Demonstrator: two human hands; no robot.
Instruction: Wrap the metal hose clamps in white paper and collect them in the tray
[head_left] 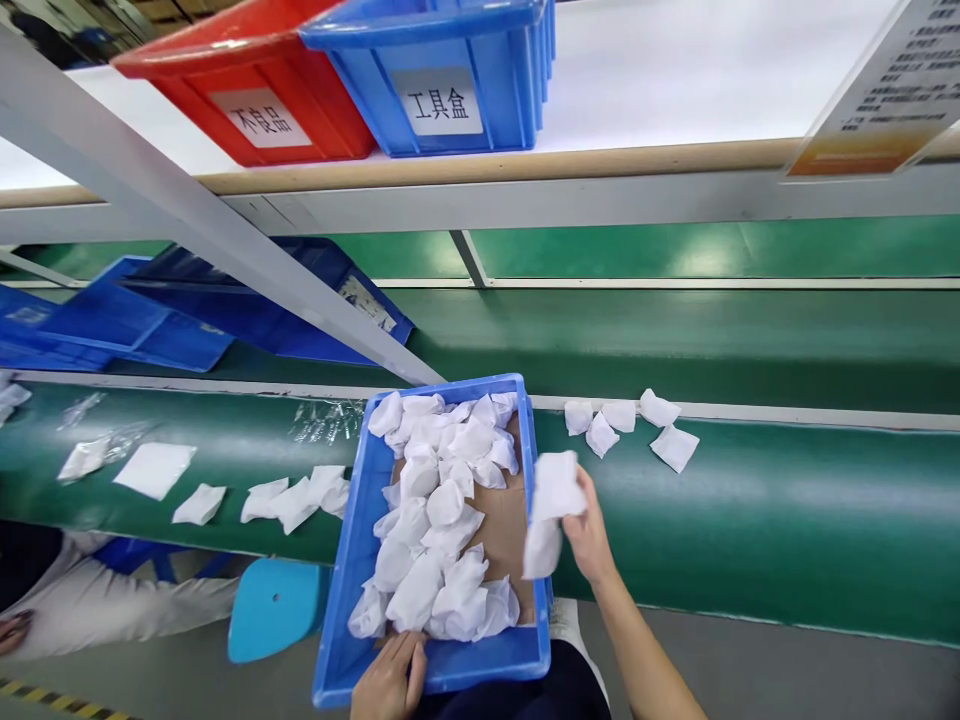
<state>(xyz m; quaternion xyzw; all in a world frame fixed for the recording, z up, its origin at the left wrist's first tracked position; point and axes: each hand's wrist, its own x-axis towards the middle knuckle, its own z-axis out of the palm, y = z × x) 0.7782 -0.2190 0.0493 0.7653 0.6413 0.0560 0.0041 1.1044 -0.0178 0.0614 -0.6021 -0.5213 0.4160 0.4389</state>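
A blue tray (529, 440) sits in front of me, lined with brown cardboard and holding many small white wrapped packets (420, 590). My right hand (590, 535) is just off the tray's right side, closed on white packets (556, 487); two seem to hang together, the lower one blurred. Over the tray's near rim lies my left hand (390, 680), its fingers curled inside by the closest packets. Part of its grip is hidden.
A green conveyor belt (750, 520) runs across, with several loose packets (601, 432) right and others (300, 500) left. Blue bins (285, 300) lean behind a slanted post (225, 225). Red (255, 100) and blue (450, 90) boxes stand above. A blue stool (274, 610) and another person's leg (135, 605) are left.
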